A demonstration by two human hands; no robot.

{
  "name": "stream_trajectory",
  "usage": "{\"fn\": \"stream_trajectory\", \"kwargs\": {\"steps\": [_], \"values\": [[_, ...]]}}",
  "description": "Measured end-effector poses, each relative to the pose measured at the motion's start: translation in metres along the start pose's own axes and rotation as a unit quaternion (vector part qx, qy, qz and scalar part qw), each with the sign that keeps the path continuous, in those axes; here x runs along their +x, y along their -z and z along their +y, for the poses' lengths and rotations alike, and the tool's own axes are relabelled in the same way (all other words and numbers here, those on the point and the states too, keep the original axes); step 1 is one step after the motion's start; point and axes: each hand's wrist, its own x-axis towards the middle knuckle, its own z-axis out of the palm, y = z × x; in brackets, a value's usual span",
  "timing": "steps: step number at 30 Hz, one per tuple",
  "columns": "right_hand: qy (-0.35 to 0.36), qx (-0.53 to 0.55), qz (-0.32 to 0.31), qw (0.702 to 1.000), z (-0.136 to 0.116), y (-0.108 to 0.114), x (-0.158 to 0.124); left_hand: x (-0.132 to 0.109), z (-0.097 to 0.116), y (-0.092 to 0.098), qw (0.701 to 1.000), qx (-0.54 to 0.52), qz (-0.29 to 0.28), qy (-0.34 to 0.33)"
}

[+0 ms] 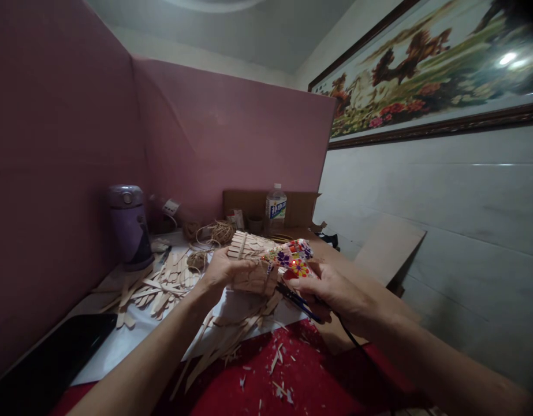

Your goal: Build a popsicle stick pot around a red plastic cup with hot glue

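My left hand [227, 267] is closed round a piece built of wooden craft sticks [249, 245], tilted in the air above the table. String seems to be tied across its sticks. My right hand [329, 286] is closed on a flower-patterned hot glue gun [287, 257] with a small red light, and a dark cord [357, 341] trails down below the hand. The gun's front end reaches the stick piece; whether its tip touches is hard to see. Just under my right hand is a tool with dark blue handles [298, 303], partly hidden.
Loose craft sticks [162, 292] are heaped at left on white paper, beside a purple flask [130, 228] and a black flat object [53, 358]. Twine balls [223, 231] and a clear bottle [276, 208] stand behind. Scraps [279, 358] litter the red cloth [309, 370].
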Motion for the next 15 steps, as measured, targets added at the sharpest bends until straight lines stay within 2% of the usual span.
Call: {"fn": "stream_trajectory", "kwargs": {"steps": [7,15], "values": [[-0.004,0.018,-0.015,1.000,0.0005,0.0025,0.0021,0.0002,0.0008,-0.0011,1.000,-0.006,-0.004,0.001],[-0.069,0.078,-0.054,0.993,0.0014,0.0081,0.0055,-0.0023,0.0023,-0.0024,1.000,-0.013,0.000,0.002]]}}
